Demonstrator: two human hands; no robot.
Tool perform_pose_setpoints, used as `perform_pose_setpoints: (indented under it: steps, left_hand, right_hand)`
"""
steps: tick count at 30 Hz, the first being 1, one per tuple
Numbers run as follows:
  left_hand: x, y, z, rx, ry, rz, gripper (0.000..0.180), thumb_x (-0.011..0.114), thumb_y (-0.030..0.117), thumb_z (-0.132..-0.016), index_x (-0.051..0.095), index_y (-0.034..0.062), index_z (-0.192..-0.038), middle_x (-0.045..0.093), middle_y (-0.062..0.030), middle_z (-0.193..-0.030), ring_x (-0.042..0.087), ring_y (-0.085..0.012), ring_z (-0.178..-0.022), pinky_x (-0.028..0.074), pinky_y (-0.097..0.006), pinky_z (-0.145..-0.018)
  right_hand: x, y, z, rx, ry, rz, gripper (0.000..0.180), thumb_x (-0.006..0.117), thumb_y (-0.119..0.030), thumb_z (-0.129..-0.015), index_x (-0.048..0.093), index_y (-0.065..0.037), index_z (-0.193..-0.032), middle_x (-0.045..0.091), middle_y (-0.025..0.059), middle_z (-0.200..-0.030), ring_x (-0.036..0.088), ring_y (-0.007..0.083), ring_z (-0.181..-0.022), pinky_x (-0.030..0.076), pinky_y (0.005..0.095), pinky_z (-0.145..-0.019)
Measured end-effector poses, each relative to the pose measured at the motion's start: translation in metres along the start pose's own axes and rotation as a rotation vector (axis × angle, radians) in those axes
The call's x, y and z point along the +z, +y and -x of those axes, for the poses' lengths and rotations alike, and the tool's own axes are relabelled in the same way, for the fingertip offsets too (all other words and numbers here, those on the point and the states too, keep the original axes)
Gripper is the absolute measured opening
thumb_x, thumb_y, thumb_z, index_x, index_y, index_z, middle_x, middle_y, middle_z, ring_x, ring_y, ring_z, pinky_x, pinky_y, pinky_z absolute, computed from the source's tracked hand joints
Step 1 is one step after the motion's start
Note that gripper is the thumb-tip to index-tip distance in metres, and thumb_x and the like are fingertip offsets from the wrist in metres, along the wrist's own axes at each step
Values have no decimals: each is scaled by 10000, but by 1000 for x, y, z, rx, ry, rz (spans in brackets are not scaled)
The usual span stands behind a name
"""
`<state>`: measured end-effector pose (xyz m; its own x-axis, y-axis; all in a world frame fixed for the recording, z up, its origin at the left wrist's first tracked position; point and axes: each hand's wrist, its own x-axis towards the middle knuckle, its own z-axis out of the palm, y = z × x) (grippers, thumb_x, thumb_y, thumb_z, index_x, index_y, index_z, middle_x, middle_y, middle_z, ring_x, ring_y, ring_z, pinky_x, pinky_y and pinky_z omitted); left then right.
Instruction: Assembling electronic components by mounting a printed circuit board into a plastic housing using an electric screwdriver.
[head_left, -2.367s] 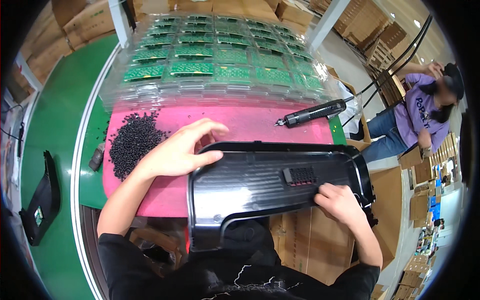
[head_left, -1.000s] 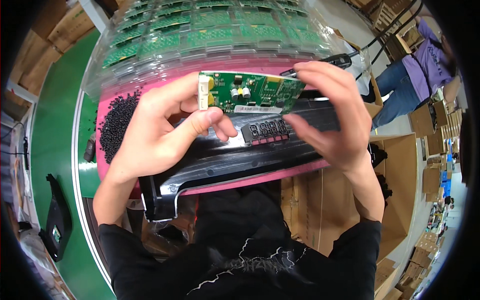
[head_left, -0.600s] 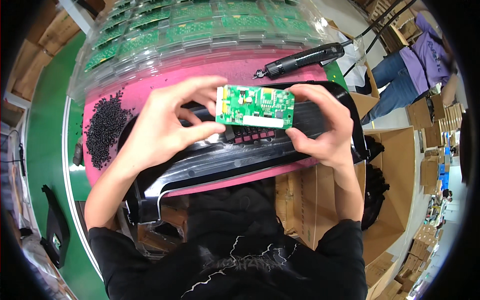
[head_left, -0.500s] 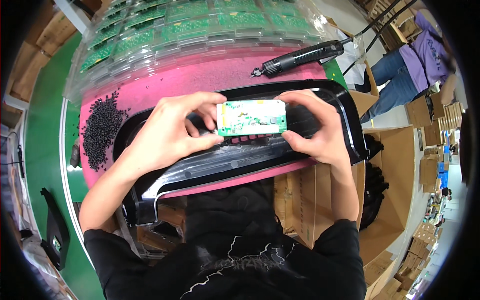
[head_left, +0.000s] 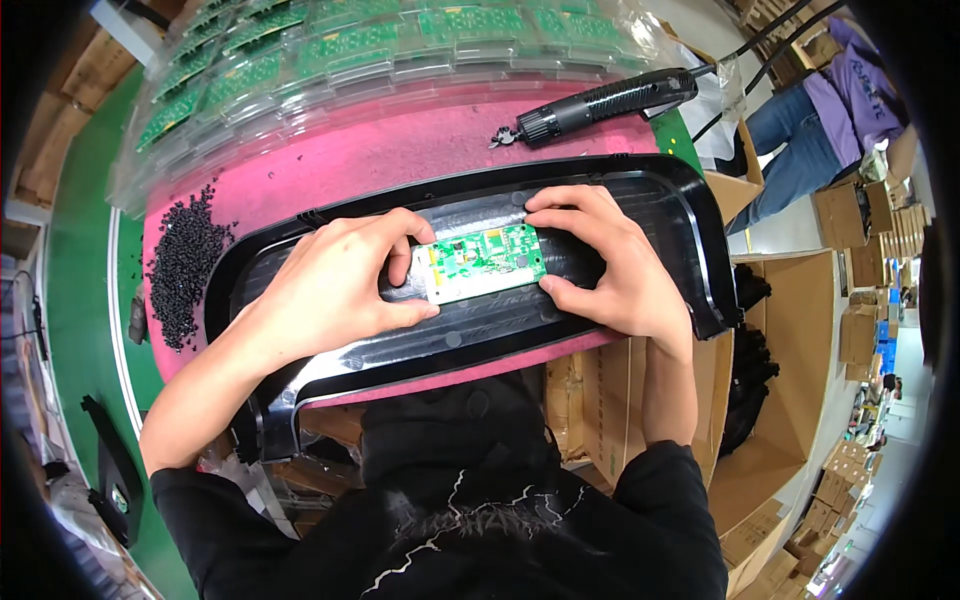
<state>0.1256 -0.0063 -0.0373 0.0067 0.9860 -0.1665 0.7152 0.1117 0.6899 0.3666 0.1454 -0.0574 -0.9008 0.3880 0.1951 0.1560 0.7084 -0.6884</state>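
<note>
Now that the green circuit board [head_left: 487,262] had dropped low into the black plastic housing [head_left: 500,322], it covered the digit window, bringing part to part, though full seating couldn't be told! The left hand [head_left: 345,270] pinched its left corners, the right hand [head_left: 625,268] its right. Components up, long axis left to right, right end angled slightly farther away, white connector [head_left: 423,270] pointing left.

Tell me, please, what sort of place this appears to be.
Probably an electronics assembly workshop, judging by the clear trays of green circuit boards, the black power tool and the heap of small black parts.
</note>
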Motion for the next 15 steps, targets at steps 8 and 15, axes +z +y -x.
perform_pose_setpoints:
  steps: [8,15]
  left_hand:
    - [0,-7,1,42,21,-48,490,822,201,-683,586,60,-1090,501,-34,-678,523,-187,-598,429,-334,-581]
    - [-17,0,6,11,-62,-54,493,776,238,-798,559,35,-1191,648,-65,-761,652,-235,-708,501,-363,-647]
  right_hand:
    - [0,-5,-6,6,-13,15,481,741,-50,-674,614,15,-1133,580,127,-1223,526,333,-1146,428,403,-1002]
    - [2,-19,-8,26,81,-48,674,739,-46,-644,523,-8,-1282,553,137,-1275,543,282,-1155,415,378,-1008]
